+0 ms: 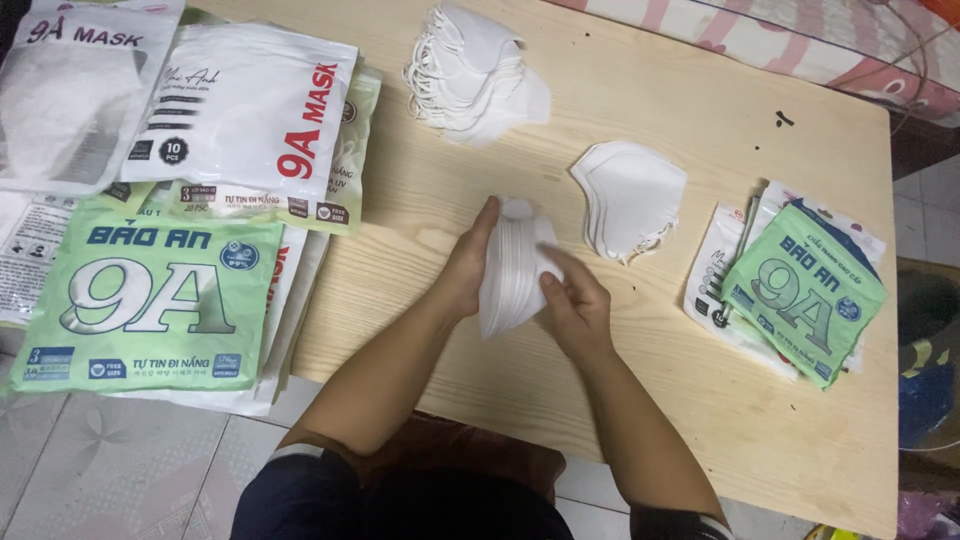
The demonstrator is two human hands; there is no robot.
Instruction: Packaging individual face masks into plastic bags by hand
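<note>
Left hand (pixel 468 268) and right hand (pixel 572 305) clasp an upright stack of white masks (pixel 510 275) above the desk (pixel 700 420) centre. Risk: loose squeeze lets the stack fan and slip.

Both hands – left hand (pixel 462 270), right hand (pixel 572 305) – grip mask stack (pixel 508 272) | wooden table (pixel 700 110)

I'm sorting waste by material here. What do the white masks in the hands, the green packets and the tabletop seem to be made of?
Stack of masks, held between left hand and right hand: soft matte non-woven fabric, by its dull, thin folded layers. Green packets: glossy plastic film, by sheen and crinkles. Tabletop: pale wood or wood-look laminate, with visible grain; I can't tell which.
</note>
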